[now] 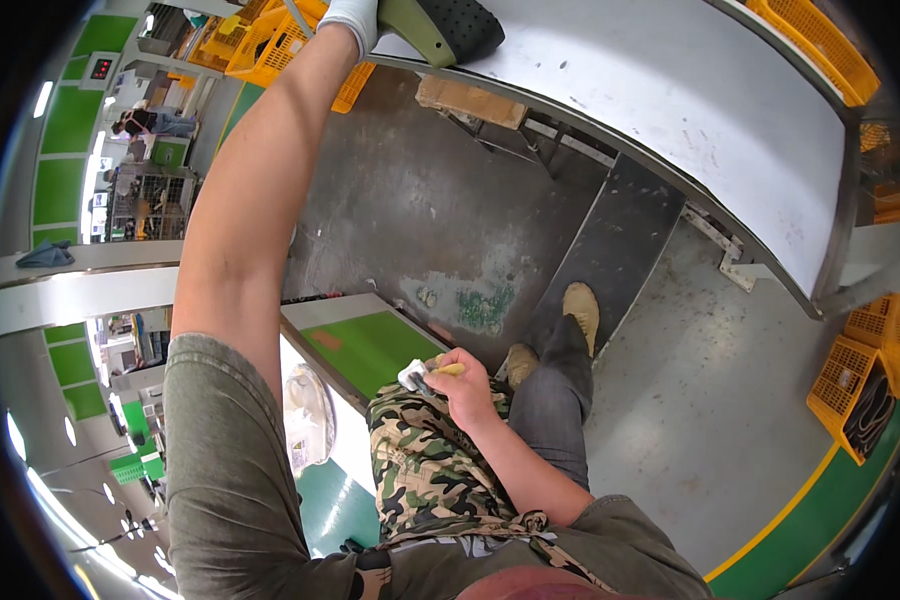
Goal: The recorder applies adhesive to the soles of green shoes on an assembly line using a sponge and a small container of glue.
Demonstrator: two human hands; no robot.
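My left hand, in a white glove, is stretched far forward to the top edge of the head view, where its fingers are mostly cut off. It grips an olive-green shoe, tilted so that its black, dotted sole faces me over the near edge of the white worktable. Close to my body, above the camouflage apron, my bare right hand is closed around a small brush. The brush has a yellowish handle and a whitish head.
Yellow plastic baskets stand at far left, top right and right, the last holding dark items. A cardboard-brown box sits under the table. Beside my left side is a green-and-white panel; a clear plastic bag lies near it.
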